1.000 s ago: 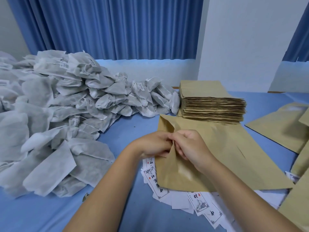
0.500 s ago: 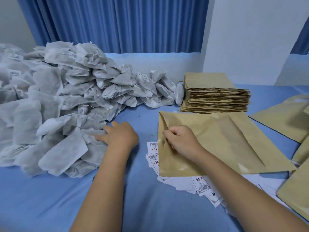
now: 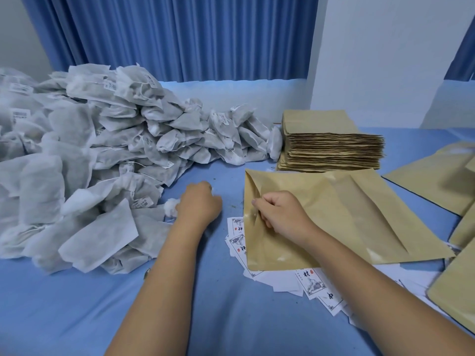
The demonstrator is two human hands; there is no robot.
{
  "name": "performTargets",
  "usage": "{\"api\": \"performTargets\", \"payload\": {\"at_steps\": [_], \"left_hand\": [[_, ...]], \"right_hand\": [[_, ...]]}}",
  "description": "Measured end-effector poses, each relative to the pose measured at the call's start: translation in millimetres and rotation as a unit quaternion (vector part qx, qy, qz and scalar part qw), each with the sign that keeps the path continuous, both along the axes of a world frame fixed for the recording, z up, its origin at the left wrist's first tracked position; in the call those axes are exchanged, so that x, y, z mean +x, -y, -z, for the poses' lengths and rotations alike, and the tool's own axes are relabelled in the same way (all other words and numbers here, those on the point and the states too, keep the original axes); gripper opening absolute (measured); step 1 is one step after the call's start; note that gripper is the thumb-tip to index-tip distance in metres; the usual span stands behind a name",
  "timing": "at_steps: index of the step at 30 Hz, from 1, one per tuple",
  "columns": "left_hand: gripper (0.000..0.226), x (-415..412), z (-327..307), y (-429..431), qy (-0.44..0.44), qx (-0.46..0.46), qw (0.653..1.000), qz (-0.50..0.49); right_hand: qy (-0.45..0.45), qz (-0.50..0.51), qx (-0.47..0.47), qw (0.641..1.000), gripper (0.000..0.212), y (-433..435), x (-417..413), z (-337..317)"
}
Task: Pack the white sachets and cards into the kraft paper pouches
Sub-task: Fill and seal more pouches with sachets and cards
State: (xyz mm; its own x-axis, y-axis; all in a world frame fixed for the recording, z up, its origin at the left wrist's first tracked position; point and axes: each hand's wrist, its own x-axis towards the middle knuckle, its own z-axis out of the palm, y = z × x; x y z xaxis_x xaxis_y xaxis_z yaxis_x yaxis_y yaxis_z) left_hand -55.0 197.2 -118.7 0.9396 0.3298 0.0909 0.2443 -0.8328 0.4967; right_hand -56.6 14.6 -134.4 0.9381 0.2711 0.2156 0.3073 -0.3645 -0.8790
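My left hand (image 3: 199, 204) has left the pouch (image 3: 347, 222) and now clutches a sachet (image 3: 171, 207); my right hand (image 3: 280, 214) pinches its mouth open for filling

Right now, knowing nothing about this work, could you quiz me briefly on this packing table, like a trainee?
1. True or false: the right hand pinches the left edge of a kraft paper pouch.
2. The printed cards lie: A in a tray; B partly under the held pouch; C on the floor.
3. Fill in: the left hand grips a white ____.
Key: 1 true; 2 B; 3 sachet.
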Motion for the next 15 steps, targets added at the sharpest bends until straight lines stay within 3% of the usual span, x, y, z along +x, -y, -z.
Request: {"api": "performTargets", "payload": {"at_steps": [3,7,10,13,15], "left_hand": [[0.031,0.2,-4.1,5.6,0.162,-0.143,0.976,-0.015],[0.035,-3.4,-16.7,9.1,0.317,-0.379,0.866,-0.082],[0.041,-4.6,-21.7,6.5,0.302,-0.554,0.772,-0.079],[0.036,-10.2,-24.2,18.7,0.289,-0.579,0.761,-0.055],[0.024,-14.5,-24.2,33.5,0.265,-0.632,0.728,-0.018]], "right_hand": [[-0.013,0.003,0.004,1.0,0.04,-0.3,-0.7,-0.9],[-0.056,0.0,0.027,0.998,0.046,2.5,-0.6,-6.0],[-0.093,0.021,0.075,0.993,0.049,5.6,-0.8,-12.3],[-0.101,0.043,0.114,0.987,0.052,8.0,-1.3,-18.2],[-0.1,0.047,0.125,0.986,0.052,9.1,-2.1,-20.5]]}}
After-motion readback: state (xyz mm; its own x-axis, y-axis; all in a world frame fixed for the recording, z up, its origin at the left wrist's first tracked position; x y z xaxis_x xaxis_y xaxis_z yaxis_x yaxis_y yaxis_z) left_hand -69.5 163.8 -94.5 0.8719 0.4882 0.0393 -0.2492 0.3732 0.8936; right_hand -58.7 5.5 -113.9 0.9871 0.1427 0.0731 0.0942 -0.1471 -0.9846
